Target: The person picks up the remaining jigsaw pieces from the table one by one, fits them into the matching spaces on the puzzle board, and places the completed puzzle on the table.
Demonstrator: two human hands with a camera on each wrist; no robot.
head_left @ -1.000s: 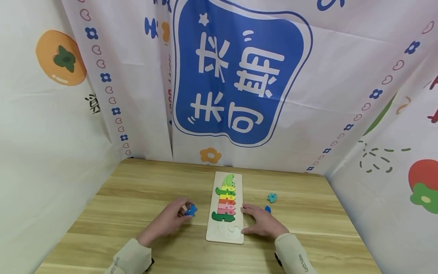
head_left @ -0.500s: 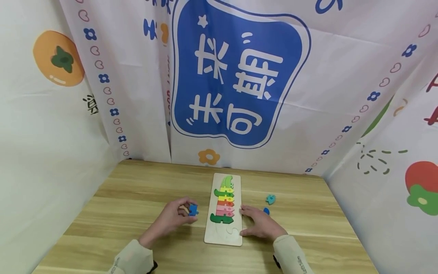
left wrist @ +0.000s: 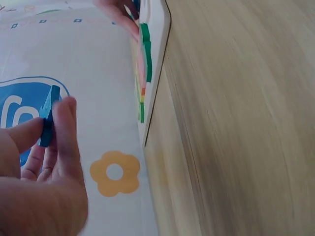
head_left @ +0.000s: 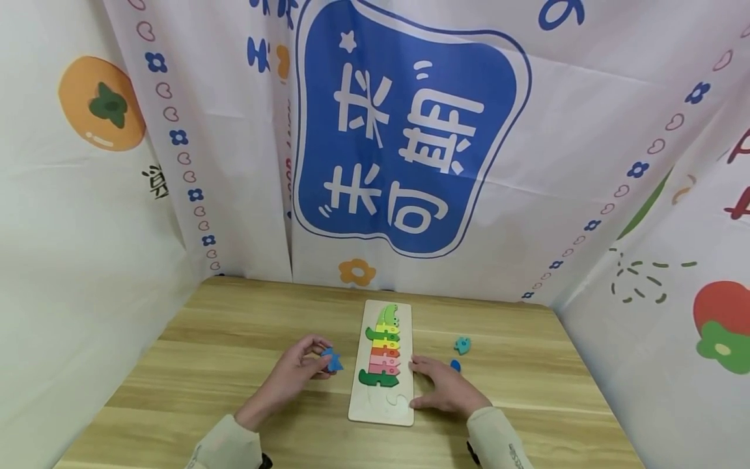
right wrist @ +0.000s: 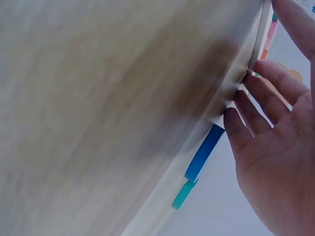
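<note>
My left hand (head_left: pixel 297 368) pinches a blue puzzle piece (head_left: pixel 334 361) between thumb and fingers, raised to the left of the board. In the left wrist view the blue piece (left wrist: pixel 51 105) is seen edge-on. The wooden puzzle board (head_left: pixel 362 412) lies lengthwise mid-table, bearing a crocodile in green, yellow, orange and pink pieces. Its near end shows bare wood with a curved outline. My right hand (head_left: pixel 448 385) touches the board's right edge with thumb and fingertips spread; in the right wrist view the fingers (right wrist: pixel 266 98) are only slightly bent along that edge.
Right of the board a teal puzzle piece (head_left: pixel 462 345) lies on the table, with a blue piece (head_left: pixel 456 366) nearer, partly behind my right hand. A printed cloth (head_left: pixel 252 215) hangs behind the wooden table (head_left: pixel 246 326) and along both sides.
The blue piece has turned in my left hand's fingers, so its pointed end now faces right. My right hand keeps its place at the board's edge. The view has shifted slightly.
</note>
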